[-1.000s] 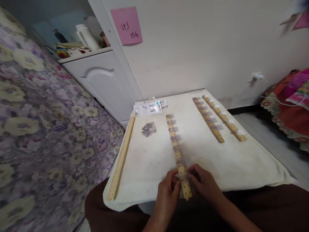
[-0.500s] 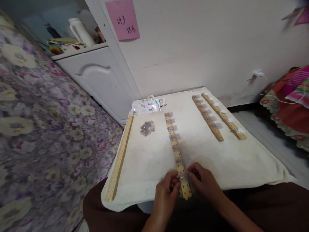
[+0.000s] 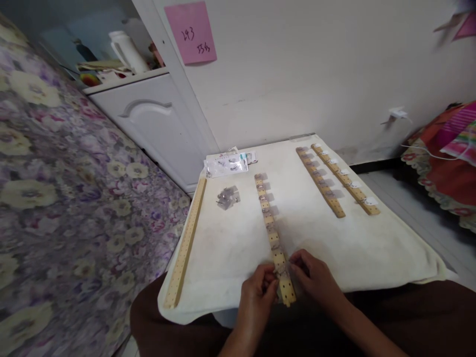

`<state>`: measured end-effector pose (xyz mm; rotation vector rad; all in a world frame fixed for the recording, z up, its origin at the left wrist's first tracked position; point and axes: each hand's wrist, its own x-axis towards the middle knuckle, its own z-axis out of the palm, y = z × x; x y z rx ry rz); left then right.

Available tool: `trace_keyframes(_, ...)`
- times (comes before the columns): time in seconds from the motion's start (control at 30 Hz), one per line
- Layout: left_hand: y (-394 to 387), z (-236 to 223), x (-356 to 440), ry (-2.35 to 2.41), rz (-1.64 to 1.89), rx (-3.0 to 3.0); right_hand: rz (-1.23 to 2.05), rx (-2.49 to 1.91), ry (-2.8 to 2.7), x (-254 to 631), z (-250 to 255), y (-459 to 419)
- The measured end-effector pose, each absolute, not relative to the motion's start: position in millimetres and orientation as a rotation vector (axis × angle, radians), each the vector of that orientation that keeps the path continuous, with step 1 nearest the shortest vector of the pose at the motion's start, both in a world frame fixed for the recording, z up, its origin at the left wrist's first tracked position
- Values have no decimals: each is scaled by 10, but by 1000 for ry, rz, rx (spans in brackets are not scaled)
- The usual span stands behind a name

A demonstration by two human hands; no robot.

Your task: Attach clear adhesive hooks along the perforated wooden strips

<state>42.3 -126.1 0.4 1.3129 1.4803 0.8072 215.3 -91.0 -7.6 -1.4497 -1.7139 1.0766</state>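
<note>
At the lower middle of the frame, we cannot make out what, if anything, the left hand point(image 3: 259, 287) and the right hand point(image 3: 314, 276) hold beside the wooden strip point(image 3: 273, 238). Left of centre, the grey pile point(image 3: 227, 197) is too blurred for us to count. Frame edges crop the flowered curtain point(image 3: 92, 213) and red cloth point(image 3: 433, 161).

Left hand point(image 3: 259, 290) at left edge of middle wooden strip point(image 3: 274, 238), fingers curled; right hand point(image 3: 314, 276) beside right edge, fingers bent. Clear tags point(image 3: 270, 197) along strip. Pile of small clear pieces point(image 3: 227, 198) farther left; long wooden bar point(image 3: 188, 238) along left edge of white table point(image 3: 223, 253). Two tagged strips point(image 3: 337, 207) at right; flat packets point(image 3: 225, 166) near wall point(image 3: 297, 74).
</note>
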Motion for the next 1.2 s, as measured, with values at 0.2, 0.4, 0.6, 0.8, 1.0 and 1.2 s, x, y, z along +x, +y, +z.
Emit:
trace_keyframes(0.2, -1264, -10, 421, 1449, 828, 1292, 1119, -1466, -1716, 2161, -64, -906)
trace_keyframes(0.4, -1269, 11, 427, 1461, 808, 1312, 1137, -1470, -1724, 2172, -65, -902)
trace_keyframes(0.6, -1272, 10, 410, 1467, 799, 1336, 1146, -1445, -1722, 2168, -75, -904)
trace_keyframes(0.8, -1282, 1, 407, 1475, 795, 1345, 1167, -1451, -1729, 2164, -68, -906)
trace_keyframes(1.0, -1299, 0, 407, 1470, 795, 1347, 1172, -1468, -1740, 2160, -59, -914)
trace_keyframes(1.2, -1296, -1, 407, 1459, 813, 1354, 1166, -1453, -1734, 2164, -69, -904)
